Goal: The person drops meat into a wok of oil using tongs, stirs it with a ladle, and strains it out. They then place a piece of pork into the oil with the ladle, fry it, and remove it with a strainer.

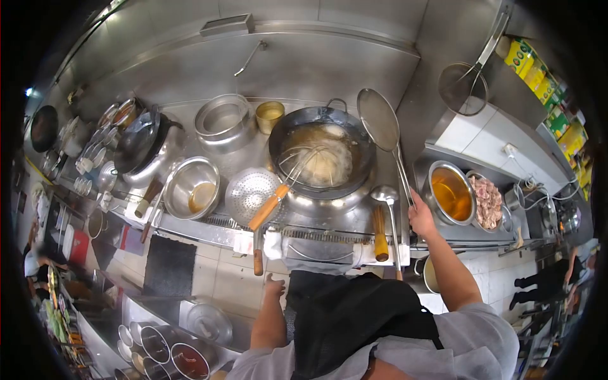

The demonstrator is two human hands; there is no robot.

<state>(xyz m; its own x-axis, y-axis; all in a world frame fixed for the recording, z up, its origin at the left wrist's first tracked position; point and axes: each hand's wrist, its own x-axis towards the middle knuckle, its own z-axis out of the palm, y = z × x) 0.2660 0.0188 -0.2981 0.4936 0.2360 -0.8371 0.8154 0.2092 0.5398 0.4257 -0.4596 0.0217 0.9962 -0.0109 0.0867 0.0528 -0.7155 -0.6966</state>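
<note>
My right hand (421, 215) is wrapped round the long handle of a fine-mesh skimmer (379, 119), whose round head is raised at the wok's right edge. My left hand (274, 286) hangs low in front of the stove, fingers apart and holding nothing. The black wok (278, 149) contains bubbling, foaming oil (332, 161) with a pale lump at its far side. A wire basket strainer with a wooden handle (269, 207) rests across the wok's near left side, its wires in the foam. Beneath that handle lies a perforated strainer (247, 190).
Right of the wok are a ladle (384, 194), a bamboo brush (380, 237), a pot of amber liquid (451, 193) and a bowl of raw meat (486, 201). Leftward stand a steel bowl (179, 185), a large pot (221, 117) and another wok (136, 149). People stand at both far sides.
</note>
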